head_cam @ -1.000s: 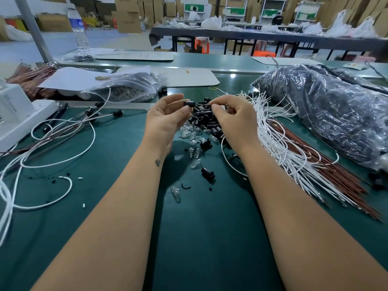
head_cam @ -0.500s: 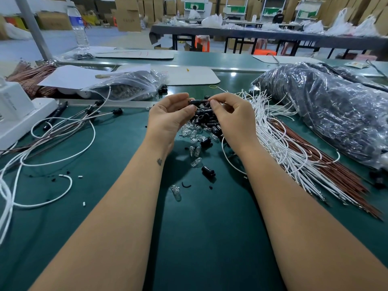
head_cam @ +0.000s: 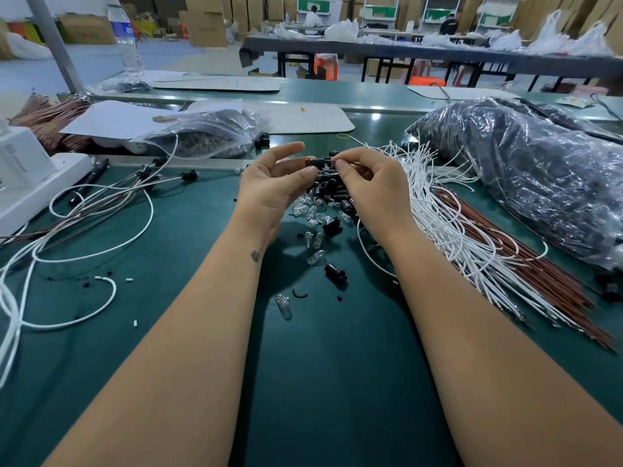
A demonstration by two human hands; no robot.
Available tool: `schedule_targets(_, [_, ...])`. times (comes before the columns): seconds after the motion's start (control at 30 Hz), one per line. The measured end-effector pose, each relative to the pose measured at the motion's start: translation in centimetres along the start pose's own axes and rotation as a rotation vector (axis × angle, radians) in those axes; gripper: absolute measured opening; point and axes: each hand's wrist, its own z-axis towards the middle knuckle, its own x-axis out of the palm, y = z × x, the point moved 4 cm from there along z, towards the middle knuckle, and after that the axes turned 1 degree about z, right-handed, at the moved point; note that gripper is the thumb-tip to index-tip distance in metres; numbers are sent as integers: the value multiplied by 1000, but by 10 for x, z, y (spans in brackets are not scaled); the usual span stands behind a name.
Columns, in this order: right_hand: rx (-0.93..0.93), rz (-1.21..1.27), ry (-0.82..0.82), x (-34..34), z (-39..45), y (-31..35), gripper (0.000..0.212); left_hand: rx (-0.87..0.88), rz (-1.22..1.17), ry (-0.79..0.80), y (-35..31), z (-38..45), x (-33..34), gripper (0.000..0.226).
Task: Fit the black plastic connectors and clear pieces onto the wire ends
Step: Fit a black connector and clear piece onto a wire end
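Both hands have lifted slightly off the pile since a second ago, and the left fingers have opened out. Nearest to me on the green mat [head_cam: 168, 230] lie a loose clear piece [head_cam: 284, 305] and, just beyond it, a single black connector [head_cam: 335, 272]. Further up I see my left hand [head_cam: 269, 190], palm turned inward, fingers loosely spread, its thumb tip meeting a black connector held up between the hands [head_cam: 320, 162]. My right hand [head_cam: 374, 190] pinches that connector's other end between thumb and forefinger. Directly under the hands sits the heap of black connectors [head_cam: 332, 188], mixed with clear pieces [head_cam: 312, 210] along its near edge. To the right, touching the heap, the bundle of white wires [head_cam: 451, 224] fans out, with brown wires [head_cam: 526, 264] beside it. To the left, finished white leads [head_cam: 101, 210] curl across the mat. Beyond lie a clear zip bag [head_cam: 209, 133] and a large dark plastic bag [head_cam: 526, 170].
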Motion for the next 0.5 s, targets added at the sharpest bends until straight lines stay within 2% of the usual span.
schedule_targets(0.17, [1, 9, 29, 1, 0, -1, 14, 46, 16, 20, -4, -2, 3, 39])
schedule_targets(0.43, [-33, -72, 7, 1, 0, -2, 11, 23, -27, 18, -3, -4, 5, 18])
schedule_targets(0.5, [-43, -114, 6, 1, 1, -2, 9, 35, -17, 8, -2, -2, 4, 19])
